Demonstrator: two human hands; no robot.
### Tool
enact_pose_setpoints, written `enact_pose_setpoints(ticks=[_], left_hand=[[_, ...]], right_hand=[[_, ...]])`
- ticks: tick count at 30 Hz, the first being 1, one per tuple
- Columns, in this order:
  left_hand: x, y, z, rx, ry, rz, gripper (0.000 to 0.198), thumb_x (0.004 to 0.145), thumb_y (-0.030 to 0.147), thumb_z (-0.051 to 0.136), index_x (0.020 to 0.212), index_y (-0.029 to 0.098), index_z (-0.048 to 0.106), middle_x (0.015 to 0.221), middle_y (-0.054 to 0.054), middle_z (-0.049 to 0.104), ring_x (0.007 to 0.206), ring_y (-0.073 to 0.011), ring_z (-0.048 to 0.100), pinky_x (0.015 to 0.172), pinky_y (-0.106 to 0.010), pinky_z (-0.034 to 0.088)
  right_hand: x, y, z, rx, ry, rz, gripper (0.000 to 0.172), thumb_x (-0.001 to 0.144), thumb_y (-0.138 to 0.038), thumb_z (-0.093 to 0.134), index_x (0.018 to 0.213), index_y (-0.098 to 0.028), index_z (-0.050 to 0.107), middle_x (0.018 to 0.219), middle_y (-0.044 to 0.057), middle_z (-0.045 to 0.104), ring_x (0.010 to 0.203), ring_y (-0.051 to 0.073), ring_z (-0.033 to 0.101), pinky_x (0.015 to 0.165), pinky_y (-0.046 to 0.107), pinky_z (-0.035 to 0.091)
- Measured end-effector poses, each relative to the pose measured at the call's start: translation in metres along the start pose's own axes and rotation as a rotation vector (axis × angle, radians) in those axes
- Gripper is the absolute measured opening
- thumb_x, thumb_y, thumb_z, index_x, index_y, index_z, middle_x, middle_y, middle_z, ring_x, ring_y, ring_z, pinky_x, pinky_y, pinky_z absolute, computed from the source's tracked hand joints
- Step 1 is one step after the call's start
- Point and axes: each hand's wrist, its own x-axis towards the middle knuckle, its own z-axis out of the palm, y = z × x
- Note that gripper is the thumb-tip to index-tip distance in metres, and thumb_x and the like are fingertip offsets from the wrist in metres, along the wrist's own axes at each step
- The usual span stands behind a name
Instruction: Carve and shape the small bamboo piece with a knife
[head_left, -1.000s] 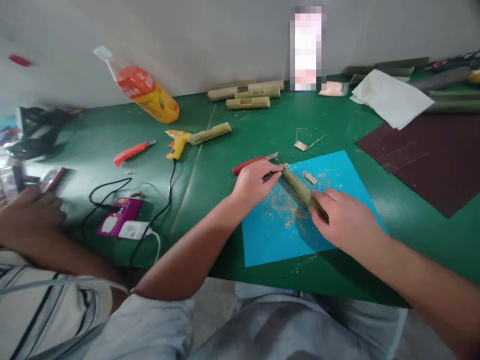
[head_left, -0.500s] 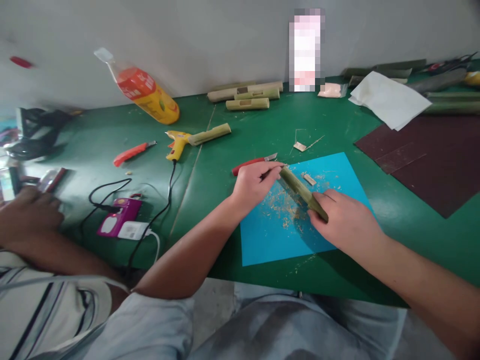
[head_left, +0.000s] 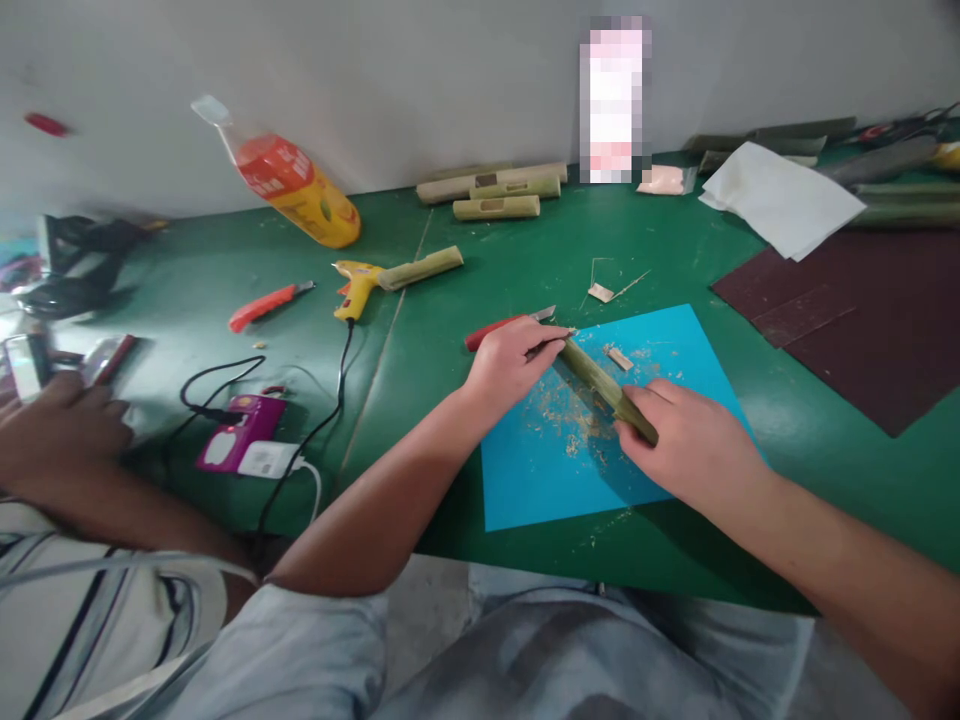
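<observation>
**Bamboo piece held over the blue sheet**

Your right grip (head_left: 690, 450) is wrapped around the near end of the bamboo piece (head_left: 596, 375). Your left grip (head_left: 510, 362) is pinched closed at its far tip; what it pinches is too small to tell. Shavings (head_left: 562, 410) lie on the blue sheet (head_left: 540, 485). A red-handled knife (head_left: 491, 330) rests on the worktop (head_left: 420, 350), just behind your left grip.
</observation>
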Motion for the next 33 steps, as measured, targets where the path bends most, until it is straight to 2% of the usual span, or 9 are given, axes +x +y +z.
enact_pose_setpoints(ticks=[4, 10, 14, 18, 22, 26, 30, 33], left_hand=[[-0.003, -0.002, 0.0, 0.075, 0.005, 0.096, 0.02, 0.104, 0.025, 0.067, 0.116, 0.016, 0.081, 0.098, -0.008, 0.08, 0.09, -0.0187, 0.076, 0.085, -0.033, 0.062], [-0.009, 0.004, 0.011, 0.154, 0.064, 0.256, 0.022, 0.106, 0.02, 0.06, 0.111, 0.01, 0.078, 0.092, -0.01, 0.077, 0.084, -0.019, 0.073, 0.081, -0.035, 0.062], [-0.013, 0.014, 0.017, 0.16, -0.002, 0.372, 0.021, 0.107, 0.019, 0.056, 0.113, 0.01, 0.075, 0.088, -0.008, 0.076, 0.082, -0.0189, 0.071, 0.076, -0.034, 0.061], [-0.013, 0.014, 0.017, 0.169, 0.05, 0.356, 0.021, 0.108, 0.019, 0.056, 0.107, 0.012, 0.075, 0.087, -0.008, 0.076, 0.079, -0.0181, 0.07, 0.075, -0.034, 0.06], [-0.012, 0.015, 0.017, 0.133, -0.009, 0.368, 0.021, 0.108, 0.019, 0.055, 0.112, 0.011, 0.074, 0.09, -0.009, 0.077, 0.083, -0.0192, 0.071, 0.076, -0.034, 0.06], [-0.014, 0.019, 0.018, 0.148, 0.04, 0.316, 0.019, 0.107, 0.018, 0.057, 0.105, 0.011, 0.075, 0.088, -0.009, 0.077, 0.08, -0.0188, 0.071, 0.076, -0.034, 0.06], [-0.017, 0.021, 0.018, 0.152, -0.027, 0.353, 0.021, 0.108, 0.02, 0.055, 0.113, 0.012, 0.074, 0.09, -0.008, 0.076, 0.084, -0.0193, 0.072, 0.077, -0.034, 0.061], [-0.017, 0.02, 0.019, 0.163, 0.026, 0.305, 0.022, 0.109, 0.02, 0.054, 0.107, 0.013, 0.074, 0.091, -0.008, 0.077, 0.084, -0.0193, 0.072, 0.08, -0.035, 0.062]], right_hand=[[0.001, -0.001, 0.001, 0.005, -0.034, 0.016, 0.023, 0.097, -0.029, 0.059, 0.101, -0.017, 0.077, 0.093, 0.01, 0.074, 0.077, 0.022, 0.067, 0.064, 0.034, 0.043], [0.002, -0.004, 0.002, -0.027, -0.066, 0.032, 0.023, 0.097, -0.029, 0.06, 0.102, -0.015, 0.078, 0.093, 0.011, 0.074, 0.079, 0.023, 0.069, 0.064, 0.035, 0.045], [0.003, -0.006, 0.001, -0.031, -0.1, 0.038, 0.024, 0.098, -0.028, 0.059, 0.103, -0.015, 0.078, 0.094, 0.012, 0.075, 0.08, 0.024, 0.07, 0.065, 0.035, 0.045], [0.004, -0.008, -0.002, -0.044, -0.141, 0.049, 0.028, 0.099, -0.029, 0.058, 0.11, -0.013, 0.078, 0.097, 0.013, 0.075, 0.083, 0.025, 0.071, 0.067, 0.035, 0.047], [0.007, -0.01, -0.006, -0.062, -0.196, 0.045, 0.031, 0.101, -0.028, 0.057, 0.116, -0.011, 0.078, 0.098, 0.014, 0.076, 0.085, 0.026, 0.073, 0.069, 0.036, 0.05], [0.008, -0.013, -0.008, -0.074, -0.208, 0.048, 0.032, 0.102, -0.027, 0.058, 0.12, -0.01, 0.077, 0.1, 0.015, 0.076, 0.088, 0.027, 0.074, 0.07, 0.035, 0.052], [0.009, -0.015, -0.009, -0.097, -0.227, 0.036, 0.031, 0.103, -0.026, 0.058, 0.12, -0.009, 0.077, 0.102, 0.016, 0.077, 0.088, 0.027, 0.074, 0.071, 0.035, 0.053], [0.009, -0.016, -0.01, -0.117, -0.212, 0.011, 0.034, 0.104, -0.026, 0.056, 0.124, -0.007, 0.076, 0.099, 0.016, 0.076, 0.088, 0.027, 0.074, 0.072, 0.035, 0.053]])
